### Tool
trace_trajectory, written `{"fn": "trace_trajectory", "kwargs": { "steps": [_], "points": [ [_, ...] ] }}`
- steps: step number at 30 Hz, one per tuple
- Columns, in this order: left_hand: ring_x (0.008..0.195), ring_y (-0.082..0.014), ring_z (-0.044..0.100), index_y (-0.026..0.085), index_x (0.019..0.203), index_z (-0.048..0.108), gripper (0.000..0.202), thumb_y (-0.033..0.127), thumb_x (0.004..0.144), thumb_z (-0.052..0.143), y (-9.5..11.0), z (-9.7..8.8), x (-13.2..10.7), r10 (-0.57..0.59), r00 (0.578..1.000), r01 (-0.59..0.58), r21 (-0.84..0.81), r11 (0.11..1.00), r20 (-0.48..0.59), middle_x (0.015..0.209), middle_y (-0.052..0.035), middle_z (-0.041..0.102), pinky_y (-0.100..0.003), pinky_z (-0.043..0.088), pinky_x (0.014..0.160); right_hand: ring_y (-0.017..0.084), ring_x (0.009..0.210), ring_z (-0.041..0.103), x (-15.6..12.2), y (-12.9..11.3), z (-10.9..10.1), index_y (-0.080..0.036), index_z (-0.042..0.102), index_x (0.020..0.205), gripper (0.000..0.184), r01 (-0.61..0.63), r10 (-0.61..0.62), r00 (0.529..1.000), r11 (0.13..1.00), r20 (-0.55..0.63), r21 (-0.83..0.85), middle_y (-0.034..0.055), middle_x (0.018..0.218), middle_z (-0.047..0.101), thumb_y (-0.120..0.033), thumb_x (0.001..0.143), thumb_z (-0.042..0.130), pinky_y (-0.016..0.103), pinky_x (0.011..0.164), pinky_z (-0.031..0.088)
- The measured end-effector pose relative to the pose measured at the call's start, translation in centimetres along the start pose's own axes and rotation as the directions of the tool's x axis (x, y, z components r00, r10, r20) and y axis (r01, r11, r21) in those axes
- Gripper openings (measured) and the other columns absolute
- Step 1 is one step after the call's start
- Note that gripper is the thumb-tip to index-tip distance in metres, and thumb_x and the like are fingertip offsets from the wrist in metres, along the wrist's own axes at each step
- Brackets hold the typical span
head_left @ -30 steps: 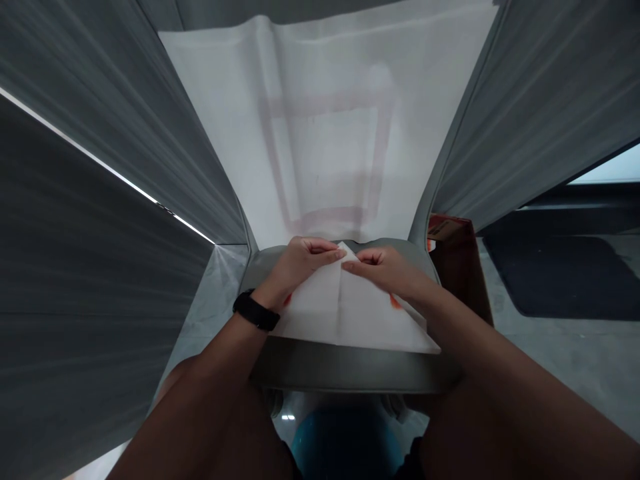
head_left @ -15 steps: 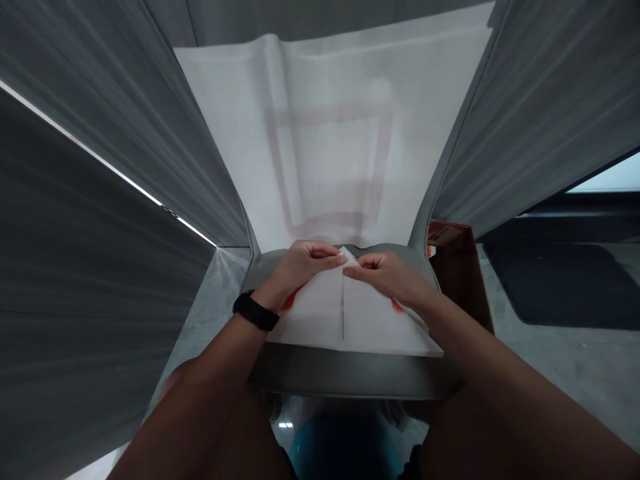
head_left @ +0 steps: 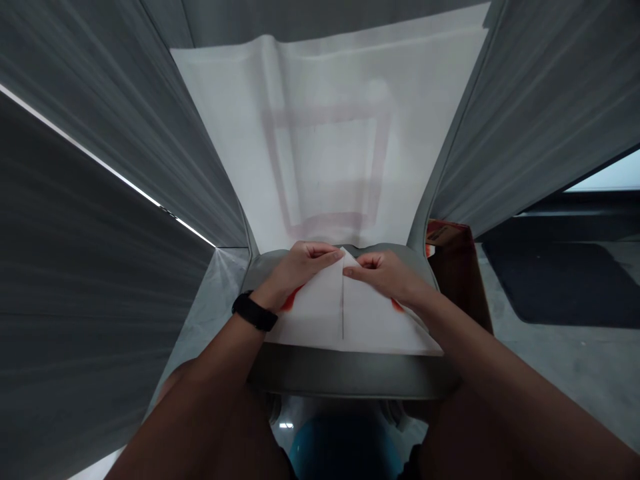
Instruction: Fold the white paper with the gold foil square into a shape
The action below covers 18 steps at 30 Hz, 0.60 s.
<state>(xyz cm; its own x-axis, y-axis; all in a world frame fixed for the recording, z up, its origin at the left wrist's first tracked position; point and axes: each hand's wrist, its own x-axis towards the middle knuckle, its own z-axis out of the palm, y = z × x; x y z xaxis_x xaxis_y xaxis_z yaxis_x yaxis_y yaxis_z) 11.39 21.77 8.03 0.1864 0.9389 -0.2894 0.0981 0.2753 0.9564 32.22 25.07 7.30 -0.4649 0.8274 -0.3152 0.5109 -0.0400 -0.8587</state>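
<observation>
A white sheet of paper (head_left: 345, 320), folded to a point at its far end, lies on the grey chair seat (head_left: 350, 373). A slit or seam runs down its middle, and red-orange patches show at its left and right sides. My left hand (head_left: 305, 267) pinches the folded paper near the tip, thumb on top. On the other side, my right hand (head_left: 383, 272) grips the right flap just below the tip, fingers curled. The paper's underside is hidden. A black band (head_left: 255, 311) circles my left wrist.
A large white sheet (head_left: 330, 167) with a faint reddish square outline leans against the chair's backrest. To the right stand an open cardboard box (head_left: 457, 273) and a dark mat (head_left: 560, 283) on the floor. Grey curtains (head_left: 195, 120) hang on both sides. Something blue (head_left: 345, 447) is below the seat.
My left thumb has shifted slightly back from the paper's tip, baring more of it. My right hand keeps its place. The view has moved very slightly.
</observation>
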Motion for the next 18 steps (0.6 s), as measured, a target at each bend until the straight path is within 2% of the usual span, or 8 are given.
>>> {"fn": "trace_trajectory", "kwargs": {
  "steps": [6,13,18],
  "points": [
    [0.074,-0.0154,0.062,0.019,0.090,0.081,0.030,0.048,0.084,0.078,-0.3,-0.1,0.3,-0.021,1.000,0.021,0.002,1.000,-0.015,0.090,-0.0048,0.076,-0.027,0.045,0.063,0.009,0.052,0.024,0.0,0.0,0.0,-0.023,0.040,0.057,0.054,0.002,-0.002,1.000,1.000,-0.005,-0.012,-0.0060,0.057,0.028,-0.061,0.079,0.072,0.026,0.049,0.021],
    [0.076,-0.0169,0.064,0.018,0.090,0.081,0.032,0.049,0.081,0.080,-0.8,-0.1,0.9,0.026,0.998,-0.023,0.059,0.998,-0.052,0.090,-0.0063,0.077,-0.027,0.047,0.064,0.009,0.052,0.025,0.0,0.2,0.1,-0.023,0.041,0.058,0.053,-0.005,0.004,1.000,0.999,-0.016,-0.033,-0.0067,0.056,0.026,-0.062,0.079,0.070,0.026,0.048,0.021],
    [0.089,-0.0184,0.069,0.020,0.095,0.083,0.023,0.041,0.085,0.079,-0.9,0.1,1.1,0.028,0.998,-0.026,0.040,0.999,-0.053,0.104,-0.0060,0.080,-0.028,0.051,0.074,0.009,0.052,0.026,0.0,-0.1,0.1,-0.023,0.040,0.057,0.051,0.016,-0.017,0.999,0.999,-0.028,-0.034,-0.0063,0.056,0.028,-0.058,0.078,0.070,0.026,0.048,0.021]
  ]
}}
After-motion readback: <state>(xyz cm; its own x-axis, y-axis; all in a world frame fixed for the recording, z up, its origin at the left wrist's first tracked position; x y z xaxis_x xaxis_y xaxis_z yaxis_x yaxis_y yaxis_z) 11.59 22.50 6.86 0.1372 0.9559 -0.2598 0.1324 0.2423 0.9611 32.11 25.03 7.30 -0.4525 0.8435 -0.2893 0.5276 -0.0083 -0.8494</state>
